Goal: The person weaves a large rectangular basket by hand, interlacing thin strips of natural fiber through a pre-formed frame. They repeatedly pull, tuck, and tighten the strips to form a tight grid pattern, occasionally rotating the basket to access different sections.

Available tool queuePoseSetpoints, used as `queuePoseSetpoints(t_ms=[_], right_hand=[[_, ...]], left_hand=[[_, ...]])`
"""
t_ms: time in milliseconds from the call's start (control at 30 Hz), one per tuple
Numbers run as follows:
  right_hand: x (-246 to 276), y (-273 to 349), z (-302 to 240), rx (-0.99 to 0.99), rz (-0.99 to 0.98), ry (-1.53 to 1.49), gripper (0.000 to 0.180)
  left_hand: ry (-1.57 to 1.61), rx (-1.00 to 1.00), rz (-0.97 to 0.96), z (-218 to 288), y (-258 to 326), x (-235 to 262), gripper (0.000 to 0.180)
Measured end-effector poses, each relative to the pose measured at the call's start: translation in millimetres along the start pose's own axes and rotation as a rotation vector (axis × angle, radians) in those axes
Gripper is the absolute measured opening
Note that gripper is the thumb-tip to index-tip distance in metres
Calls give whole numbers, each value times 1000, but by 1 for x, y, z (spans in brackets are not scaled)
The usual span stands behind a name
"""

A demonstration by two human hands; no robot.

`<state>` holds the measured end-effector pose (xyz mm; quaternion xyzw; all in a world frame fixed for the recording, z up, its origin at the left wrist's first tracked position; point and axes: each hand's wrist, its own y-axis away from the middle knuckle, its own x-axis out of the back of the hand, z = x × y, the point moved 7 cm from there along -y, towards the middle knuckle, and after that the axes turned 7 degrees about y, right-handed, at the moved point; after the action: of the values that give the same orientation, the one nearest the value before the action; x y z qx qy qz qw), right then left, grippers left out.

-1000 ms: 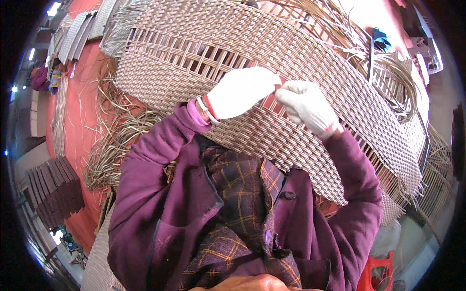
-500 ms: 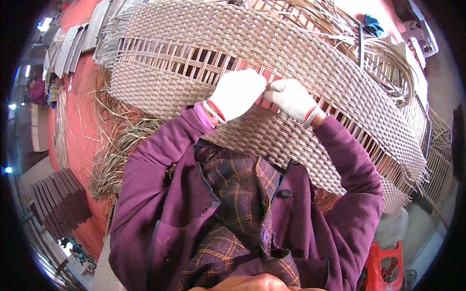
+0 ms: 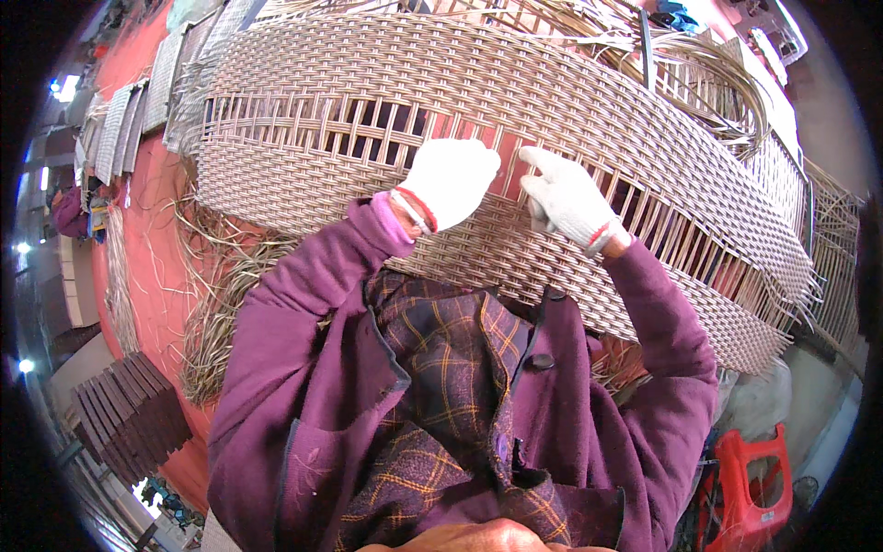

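A long brown woven wicker panel (image 3: 368,55) slants across the view in front of me, with a band of bare, unwoven strands (image 3: 382,120) along its middle. My left hand (image 3: 451,187), in a white knit glove, is closed with its fingertips at the right-hand side over this band. What it grips, if anything, is hidden by the glove and the glare. Just to the right, my right hand (image 3: 568,195), gloved alike, hovers at the band's lower edge. Its index finger and thumb are apart, with nothing visible between them; the other fingers are bent.
Loose wicker strands (image 3: 216,340) hang in a tangle at the left, and more coiled strands (image 3: 727,87) lie at the far right. Stacked dark slatted pieces (image 3: 129,414) stand lower left. A red plastic stool (image 3: 750,488) is at the lower right. Woven panels (image 3: 120,133) lean far left.
My hands, close together before, have drawn apart; the right one has moved right and its finger and thumb have separated. The view has shifted slightly.
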<state>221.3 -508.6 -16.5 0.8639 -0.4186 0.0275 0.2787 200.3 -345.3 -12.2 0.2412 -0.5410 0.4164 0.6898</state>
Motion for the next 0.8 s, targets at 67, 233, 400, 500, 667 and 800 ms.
queuePoseSetpoints(t_ms=[67,233,400,500,667,800], right_hand=[[-6,-15,4,26,-46,89,29],[5,-14,-14,143,-78,200,27],[38,38,-15,59,-55,-11,28],[44,46,5,-104,27,-37,23],[35,24,30,-58,-19,42,26],[31,5,28,155,-62,247,23]], left_hand=[[71,-45,79,0,-3,-6,14],[68,-76,275,9,-4,9,14],[1063,112,-52,16,-16,9,26],[597,-104,46,26,-25,25,25],[55,-90,-23,42,-34,-15,16],[193,-134,158,51,-34,-17,18]])
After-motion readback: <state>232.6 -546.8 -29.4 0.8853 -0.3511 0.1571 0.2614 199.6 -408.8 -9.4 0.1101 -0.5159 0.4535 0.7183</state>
